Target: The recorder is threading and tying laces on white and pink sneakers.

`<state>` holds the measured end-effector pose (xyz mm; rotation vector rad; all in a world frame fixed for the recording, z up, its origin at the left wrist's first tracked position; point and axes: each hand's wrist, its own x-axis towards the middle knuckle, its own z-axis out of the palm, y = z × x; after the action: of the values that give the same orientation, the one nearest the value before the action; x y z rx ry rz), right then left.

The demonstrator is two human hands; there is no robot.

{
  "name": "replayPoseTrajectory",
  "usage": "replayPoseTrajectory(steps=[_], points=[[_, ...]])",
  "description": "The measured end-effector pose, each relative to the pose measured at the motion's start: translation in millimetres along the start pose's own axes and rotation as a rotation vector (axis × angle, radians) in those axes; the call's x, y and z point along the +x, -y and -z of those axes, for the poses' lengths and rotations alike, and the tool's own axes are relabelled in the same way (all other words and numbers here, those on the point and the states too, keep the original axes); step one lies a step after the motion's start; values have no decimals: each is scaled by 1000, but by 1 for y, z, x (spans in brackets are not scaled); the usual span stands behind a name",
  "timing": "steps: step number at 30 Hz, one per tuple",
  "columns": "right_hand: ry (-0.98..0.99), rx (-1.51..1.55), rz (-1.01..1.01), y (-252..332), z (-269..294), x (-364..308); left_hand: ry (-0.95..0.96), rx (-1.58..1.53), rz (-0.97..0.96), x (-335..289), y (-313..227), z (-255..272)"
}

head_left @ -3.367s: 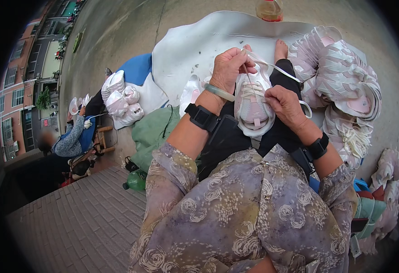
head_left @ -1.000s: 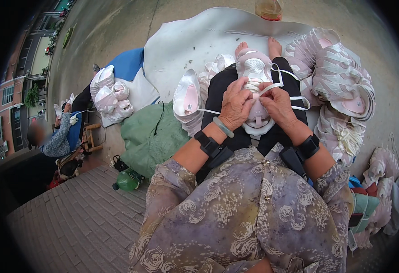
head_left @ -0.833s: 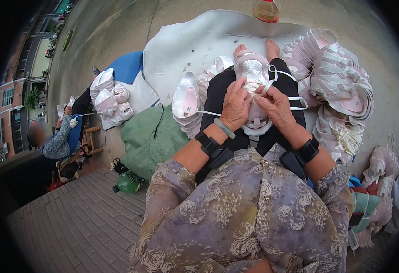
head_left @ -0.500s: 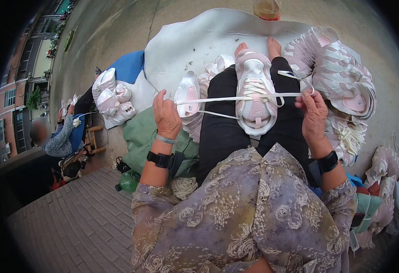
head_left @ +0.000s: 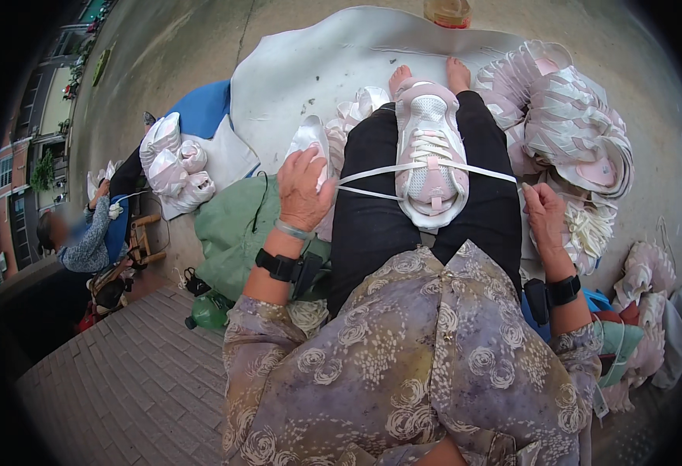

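1. Sneaker (head_left: 434, 175), white and pink: resting across the wearer's thighs, midway between the two hands and touching neither.
2. Long axis: pointing away from the body, from the lap toward the bare feet (head_left: 457, 75), square to the line between the hands.
3. White lace (head_left: 481, 170): threaded through the sneaker, one length out to the right, two to the left. The right length ends just beside the right fingertips; the left ones run up to the left hand.
4. Left hand (head_left: 304, 194): palm down, fingers partly spread over a white shoe with a pink insole (head_left: 304, 133). Cannot tell from where I stand whether it pinches lace.
5. Right hand (head_left: 544, 216): fingers curled, thumb close to forefinger; grip on the lace cannot be confirmed. Slightly the nearer hand to the sneaker.
6. Surroundings: nested shoes (head_left: 570, 124) beyond the right knee, loose white laces (head_left: 592, 225) behind the right hand, green sack (head_left: 228, 221) beside the left forearm.
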<state>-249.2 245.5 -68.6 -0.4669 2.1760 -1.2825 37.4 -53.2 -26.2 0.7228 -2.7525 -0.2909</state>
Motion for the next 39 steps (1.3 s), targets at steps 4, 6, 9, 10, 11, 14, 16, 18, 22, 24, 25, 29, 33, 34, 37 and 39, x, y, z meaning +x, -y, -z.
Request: replayPoseTrajectory(steps=[4, 6, 9, 10, 11, 14, 16, 18, 22, 24, 25, 29, 33, 34, 37, 39], points=[[-74, -424, 697, 61, -46, 1, 34, -40, -258, 34, -72, -10], [-26, -600, 973, 74, -61, 5, -7, 41, -347, 40, -78, -23], [106, -679, 1023, 61, -63, 15, -10, 70, -412, 43, -75, -31], [108, -677, 1022, 59, -61, 14, -7, 71, -411, 43, -75, -30], [115, -711, 1012, 58, -58, 12, 34, 101, -395, 42, -74, -27], [103, -747, 979, 50, -49, 12, 105, 150, -367, 39, -70, -19], [84, -749, 953, 45, -42, 15, 136, 169, -355, 37, -68, -17], [88, -708, 908, 42, -36, 19, 110, 17, -254, 35, -66, -18], [79, -727, 902, 36, -4, 24, 93, 0, -238, 23, -48, -7], [60, -791, 849, 22, 30, 26, 60, 95, -283, 13, -31, 2], [41, -842, 838, 15, 50, 26, 92, 133, -257, 7, -21, 9], [-80, -972, 827, -27, 127, 27, 127, 228, -135, -26, 33, 43], [-139, -1092, 679, -52, 191, 20, 94, 374, -6, -50, 89, 81], [-146, -1132, 685, -49, 202, 22, 92, 406, 42, -53, 102, 92], [-426, -1076, 867, -40, 217, 37, 125, 468, 197, -54, 136, 117], [-371, -709, 502, -45, 206, 46, 35, 467, 315, -45, 145, 114]])
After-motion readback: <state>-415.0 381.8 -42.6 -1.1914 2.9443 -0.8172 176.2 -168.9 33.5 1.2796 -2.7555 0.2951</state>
